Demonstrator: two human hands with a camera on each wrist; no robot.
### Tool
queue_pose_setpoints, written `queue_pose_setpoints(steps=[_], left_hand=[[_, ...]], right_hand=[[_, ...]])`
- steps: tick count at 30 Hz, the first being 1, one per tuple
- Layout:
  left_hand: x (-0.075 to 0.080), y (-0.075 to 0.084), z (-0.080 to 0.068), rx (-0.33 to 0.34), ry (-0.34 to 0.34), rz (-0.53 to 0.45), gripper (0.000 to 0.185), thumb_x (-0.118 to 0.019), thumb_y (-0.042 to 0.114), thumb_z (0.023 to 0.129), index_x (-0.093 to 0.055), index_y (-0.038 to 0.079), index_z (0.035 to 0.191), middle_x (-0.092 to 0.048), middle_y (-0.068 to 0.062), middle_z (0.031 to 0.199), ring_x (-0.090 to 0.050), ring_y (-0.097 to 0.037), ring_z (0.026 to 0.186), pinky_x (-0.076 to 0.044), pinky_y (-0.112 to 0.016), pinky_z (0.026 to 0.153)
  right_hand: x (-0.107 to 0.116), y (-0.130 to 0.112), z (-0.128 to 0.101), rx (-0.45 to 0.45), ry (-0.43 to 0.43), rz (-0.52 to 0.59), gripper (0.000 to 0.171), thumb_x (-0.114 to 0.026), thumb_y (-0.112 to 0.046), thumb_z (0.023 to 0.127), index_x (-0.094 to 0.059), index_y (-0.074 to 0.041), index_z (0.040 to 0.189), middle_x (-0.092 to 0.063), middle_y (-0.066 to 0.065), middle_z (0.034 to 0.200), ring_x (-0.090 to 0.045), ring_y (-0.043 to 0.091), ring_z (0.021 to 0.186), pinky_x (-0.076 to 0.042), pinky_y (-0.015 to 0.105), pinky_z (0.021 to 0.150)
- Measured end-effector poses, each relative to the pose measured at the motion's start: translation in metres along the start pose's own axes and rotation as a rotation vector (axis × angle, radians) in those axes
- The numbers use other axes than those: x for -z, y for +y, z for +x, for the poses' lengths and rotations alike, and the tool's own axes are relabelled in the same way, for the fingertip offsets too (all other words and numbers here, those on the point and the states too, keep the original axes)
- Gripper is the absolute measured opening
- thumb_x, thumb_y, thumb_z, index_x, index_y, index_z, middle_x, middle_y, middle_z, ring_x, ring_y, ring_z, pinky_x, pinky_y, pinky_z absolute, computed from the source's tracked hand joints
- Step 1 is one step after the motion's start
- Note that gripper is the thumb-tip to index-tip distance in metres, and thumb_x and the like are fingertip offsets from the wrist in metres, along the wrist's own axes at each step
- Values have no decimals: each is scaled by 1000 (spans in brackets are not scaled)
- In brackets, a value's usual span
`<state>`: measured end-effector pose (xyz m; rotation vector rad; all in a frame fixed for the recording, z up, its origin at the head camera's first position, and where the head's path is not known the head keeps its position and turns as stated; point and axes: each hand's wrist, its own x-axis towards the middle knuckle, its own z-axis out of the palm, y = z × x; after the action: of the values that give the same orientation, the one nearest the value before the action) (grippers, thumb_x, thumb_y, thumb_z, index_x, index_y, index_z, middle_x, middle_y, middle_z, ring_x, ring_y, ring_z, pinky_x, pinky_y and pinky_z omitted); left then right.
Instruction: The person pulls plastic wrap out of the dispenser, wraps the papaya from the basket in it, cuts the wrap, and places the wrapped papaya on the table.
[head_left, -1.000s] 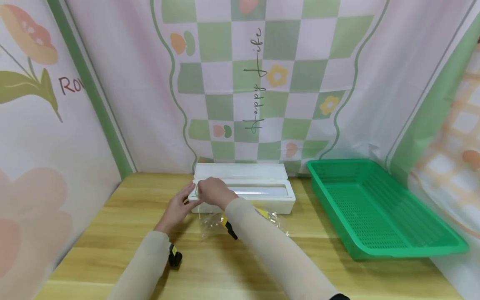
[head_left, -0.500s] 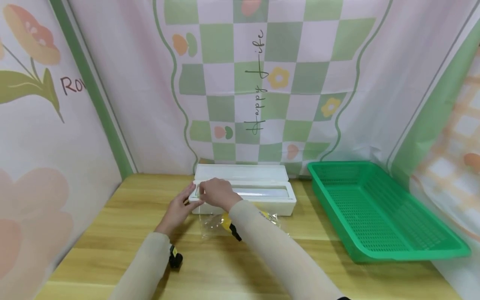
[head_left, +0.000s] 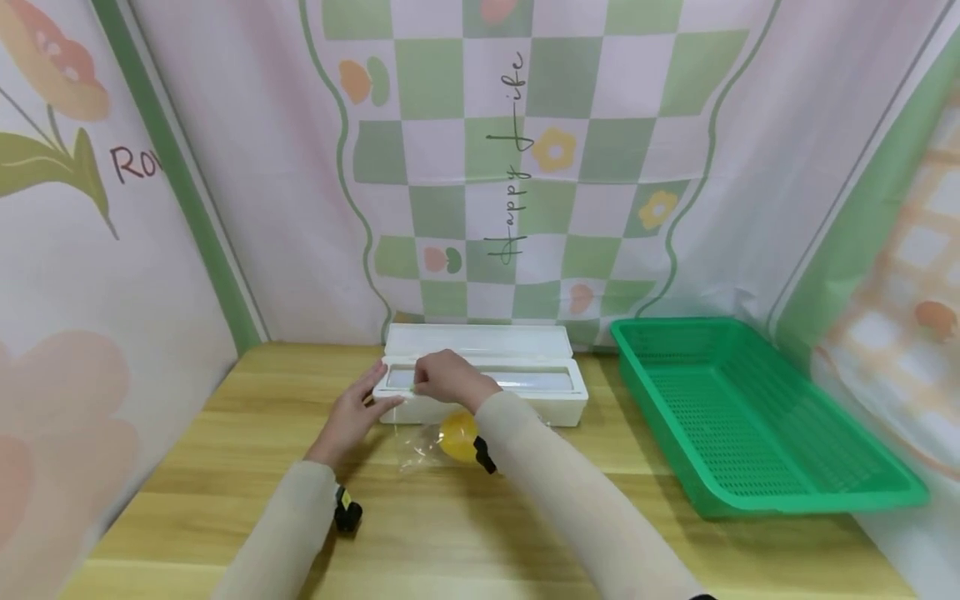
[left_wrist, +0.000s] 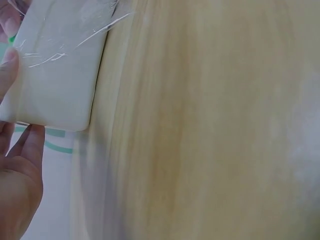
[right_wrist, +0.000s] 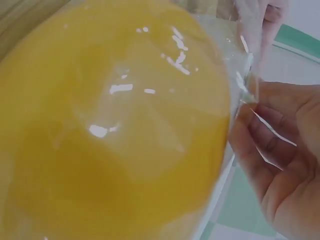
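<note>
Left hand (head_left: 352,414): centre of the head view, fingers straight, resting against the left end of the white cling-film box (head_left: 525,400); I read it as steadying, gripping nothing.

Right hand (head_left: 447,379): just right of the left one, over the box's open slot, fingers pinching the clear film (right_wrist: 247,82) at its edge.

Film: drawn out of the box toward the lower centre of the frame, draped over a yellow fruit (head_left: 458,436) on the wooden table (head_left: 225,450). In the right wrist view the fruit fills the frame, glossy under the film.

Box lid: open, leaning back at the curtain.

Green basket (head_left: 757,417): right of frame, well apart from the hands.

Progress, as I judge it: film pulled and laid over the fruit; cutting it free and wrapping it under remain.

Change from a second ago: right hand has moved rightward along the slot; the fruit, formerly mostly hidden by the sleeve, now shows plainly.
</note>
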<state>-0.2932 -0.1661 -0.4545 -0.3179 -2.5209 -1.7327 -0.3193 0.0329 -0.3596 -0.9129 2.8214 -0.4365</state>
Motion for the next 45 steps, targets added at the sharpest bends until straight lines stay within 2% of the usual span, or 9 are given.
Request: queue_pose_setpoints(steps=[8,21,29,37,45], left_hand=[[-2,0,2,6,2,2,75,-72,28,93,-33,13,156,-19,4,164,-22,-22,149,-35,-36,113],[1,-1,1,10,6,13,78,-72,32,92,-32,13,156,-19,4,164,-20,-22,149,-33,-38,114],[0,-2,-1,12,9,6,78,-72,33,92,-32,14,156,-19,7,164,-20,-21,149,-32,-38,115],[-1,-3,0,14,13,1,80,-73,37,91,-33,14,156,-19,8,163,-20,-21,149,-32,-38,115],[-2,-6,2,19,22,3,81,-74,39,89,-34,15,156,-21,4,164,-22,-21,149,-32,-38,115]], right_hand=[[3,2,-4,-59,11,-45,12,-71,-25,95,-75,-14,97,-70,-5,93,-62,11,84,-55,28,80],[13,29,-23,-144,-10,46,7,-73,-25,94,-75,-19,93,-68,-8,91,-60,12,84,-53,32,81],[16,41,-35,-145,-2,65,7,-72,-24,94,-74,-19,91,-68,-9,89,-59,12,84,-53,32,81],[17,50,-48,-114,49,-19,8,-72,-24,95,-73,-18,90,-67,-7,88,-59,12,81,-53,33,79],[17,64,-58,-134,68,-32,6,-71,-24,95,-74,-19,94,-69,-6,93,-61,12,86,-54,35,83]])
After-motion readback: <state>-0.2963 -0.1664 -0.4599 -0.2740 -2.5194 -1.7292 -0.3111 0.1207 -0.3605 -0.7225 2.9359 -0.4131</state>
